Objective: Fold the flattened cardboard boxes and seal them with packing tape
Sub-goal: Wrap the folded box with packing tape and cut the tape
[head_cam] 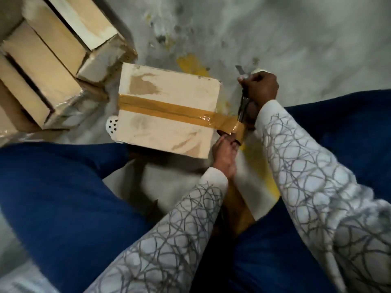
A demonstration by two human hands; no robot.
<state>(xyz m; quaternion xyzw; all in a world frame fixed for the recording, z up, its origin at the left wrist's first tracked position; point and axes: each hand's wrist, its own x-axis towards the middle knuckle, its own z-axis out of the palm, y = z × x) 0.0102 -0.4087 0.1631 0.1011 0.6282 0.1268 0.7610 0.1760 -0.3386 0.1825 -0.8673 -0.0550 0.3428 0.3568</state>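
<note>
Right now the cardboard box lies on the grey floor between your knees, with its closed top facing you. A strip of brown packing tape runs across the middle of this top, from the left edge to the right edge, and goes on past the right edge, where it hangs free and looks wrinkled and shiny.

Your left hand is at the right near corner of the box. Its fingers are curled and pinch the free end of the tape just beside the right edge of the box, so the tape lies between the fingertips and the box wall. I cannot tell if the fingers also touch the cardboard.

Your right hand is just to the right of the box, a little farther from you than the left hand. It is clenched around a cutter, with the blade pointing away from you, above the fist. The lower part of the cutter reaches down near the free tape; I cannot tell if it touches it.

To the far left of the box stands a pile of other boxes. A small white thing with dark holes shows at the left edge of the box, partly hidden by it.
</note>
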